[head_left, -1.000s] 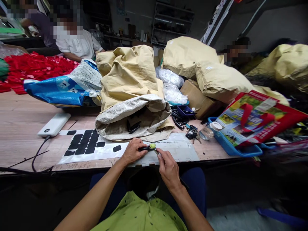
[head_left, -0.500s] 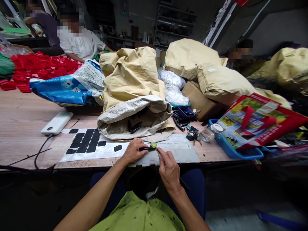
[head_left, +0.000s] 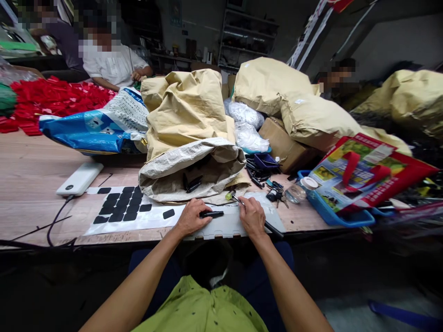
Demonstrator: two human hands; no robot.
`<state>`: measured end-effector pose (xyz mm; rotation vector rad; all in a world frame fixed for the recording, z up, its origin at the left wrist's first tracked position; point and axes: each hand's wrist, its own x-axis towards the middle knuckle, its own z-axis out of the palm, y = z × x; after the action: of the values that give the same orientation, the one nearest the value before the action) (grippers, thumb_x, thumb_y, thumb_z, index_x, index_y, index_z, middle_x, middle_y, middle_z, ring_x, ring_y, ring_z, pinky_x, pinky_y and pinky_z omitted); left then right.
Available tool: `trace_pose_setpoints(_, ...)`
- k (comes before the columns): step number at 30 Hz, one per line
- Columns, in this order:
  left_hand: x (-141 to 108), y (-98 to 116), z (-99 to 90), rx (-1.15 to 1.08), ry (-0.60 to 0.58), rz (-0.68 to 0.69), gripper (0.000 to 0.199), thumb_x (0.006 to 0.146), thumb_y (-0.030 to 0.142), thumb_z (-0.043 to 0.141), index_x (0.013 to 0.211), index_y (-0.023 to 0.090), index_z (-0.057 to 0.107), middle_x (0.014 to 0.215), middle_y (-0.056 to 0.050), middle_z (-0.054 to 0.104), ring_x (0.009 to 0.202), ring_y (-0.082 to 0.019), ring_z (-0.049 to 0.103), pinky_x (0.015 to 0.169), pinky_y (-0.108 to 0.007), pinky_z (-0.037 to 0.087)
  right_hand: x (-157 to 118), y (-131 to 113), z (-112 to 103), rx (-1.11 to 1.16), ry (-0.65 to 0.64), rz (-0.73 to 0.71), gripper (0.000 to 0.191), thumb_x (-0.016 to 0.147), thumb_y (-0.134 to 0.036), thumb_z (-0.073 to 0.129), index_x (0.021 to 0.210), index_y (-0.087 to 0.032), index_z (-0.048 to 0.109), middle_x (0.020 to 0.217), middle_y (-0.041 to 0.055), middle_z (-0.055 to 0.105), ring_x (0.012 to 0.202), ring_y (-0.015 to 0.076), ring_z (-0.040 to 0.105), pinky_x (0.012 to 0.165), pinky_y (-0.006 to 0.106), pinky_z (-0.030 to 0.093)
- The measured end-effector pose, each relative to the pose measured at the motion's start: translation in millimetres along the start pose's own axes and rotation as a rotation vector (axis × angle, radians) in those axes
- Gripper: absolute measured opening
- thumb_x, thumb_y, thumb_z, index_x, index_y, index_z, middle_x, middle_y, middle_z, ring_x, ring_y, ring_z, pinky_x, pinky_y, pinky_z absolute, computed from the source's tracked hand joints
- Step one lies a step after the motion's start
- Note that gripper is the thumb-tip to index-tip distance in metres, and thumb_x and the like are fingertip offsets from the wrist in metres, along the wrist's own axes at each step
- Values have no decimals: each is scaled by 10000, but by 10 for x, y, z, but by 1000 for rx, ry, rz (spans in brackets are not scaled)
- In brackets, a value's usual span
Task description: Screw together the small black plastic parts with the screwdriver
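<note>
My left hand (head_left: pixel 192 217) is closed on a slim black handle-shaped piece (head_left: pixel 215 214), holding it low over a grey board (head_left: pixel 228 228) at the table's front edge. In my right hand (head_left: pixel 253 216) is a small hammer (head_left: pixel 230 196) with a yellow-green head, a metal shaft and a dark handle. Its head is raised, up and to the right of the black piece and apart from it. Just behind my hands lies the open mouth of a sack (head_left: pixel 162 177), with several similar black pieces (head_left: pixel 194 183) inside.
Left of my hands is a white sheet with black square pads (head_left: pixel 117 208), then a white power bank (head_left: pixel 79 179) with a cable. To the right are keys (head_left: pixel 284 199), a blue basket (head_left: pixel 325 207) and a red bag (head_left: pixel 367 170). Full sacks and a co-worker (head_left: pixel 110 64) are beyond.
My right hand has lifted the hammer from the black piece and moved right and slightly up. My left hand still holds the piece in nearly the same place. The view shifted slightly.
</note>
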<state>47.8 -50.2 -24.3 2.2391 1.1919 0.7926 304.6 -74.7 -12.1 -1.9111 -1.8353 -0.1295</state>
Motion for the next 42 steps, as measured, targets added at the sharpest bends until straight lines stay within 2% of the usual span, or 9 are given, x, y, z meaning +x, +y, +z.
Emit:
trace_pose_setpoints(6,-1,-3,-3,-2,5,-1,239,778,299,786,1011,244,776,901,-46,670,939,-251,549,860,-378,457,-22,45,150,-50,57,-16,254,963,-227,570,1178,-246,704,982,55,613,918,209,475,791,319,314)
trace_pose_setpoints(18,3,-46,18,6,11,12,206,807,328,787,991,236,768,902,-51,674,942,-254,557,859,-382,459,-31,42,164,-67,46,-8,232,973,-260,579,1171,-242,697,996,63,615,934,224,469,786,326,300)
trace_pose_setpoints(23,-190,243,-49,-96,31,46,193,909,367,688,1038,228,725,1009,-75,698,986,-251,590,906,-391,464,-28,35,142,-76,34,1,226,966,-254,596,1169,-245,695,1009,60,624,944,225,473,789,326,304)
trace_pose_setpoints(26,-517,534,-9,-276,-162,50,202,943,358,637,1107,254,693,1028,-51,722,910,-205,634,820,-316,483,-29,38,142,-75,31,2,223,960,-256,612,1167,-250,695,1009,55,624,949,225,475,793,326,307)
trace_pose_setpoints(29,-863,663,207,-313,-427,-44,180,906,318,653,1070,261,702,910,-2,728,767,-163,634,689,-260,446,-31,38,145,-72,33,8,221,962,-263,611,1166,-248,696,1011,56,626,951,224,476,804,325,308)
trace_pose_setpoints(32,-1093,518,555,-155,-543,-250,199,848,275,655,1036,243,711,858,0,727,783,-181,654,693,-256,438,-33,40,146,-67,32,12,221,965,-264,606,1166,-249,698,1013,57,628,953,224,479,803,323,308)
trace_pose_setpoints(36,-1208,206,899,25,-618,-462,345,878,304,599,1198,219,695,1098,-80,752,1056,-259,683,877,-320,486,-30,40,144,-69,32,8,221,966,-263,607,1166,-247,701,1009,57,627,950,223,482,791,322,309)
trace_pose_setpoints(39,-1178,216,857,52,-678,-435,459,843,308,633,1291,216,668,1102,-95,756,1068,-286,686,870,-342,498,-25,38,142,-68,38,9,214,964,-253,607,1155,-241,703,995,57,623,940,221,480,787,322,312)
trace_pose_setpoints(42,-995,455,548,-99,-703,-294,373,814,303,658,1175,243,732,912,-34,770,854,-228,703,732,-285,480,-20,42,143,-63,40,3,213,963,-246,603,1151,-237,702,984,58,617,931,218,474,783,319,313)
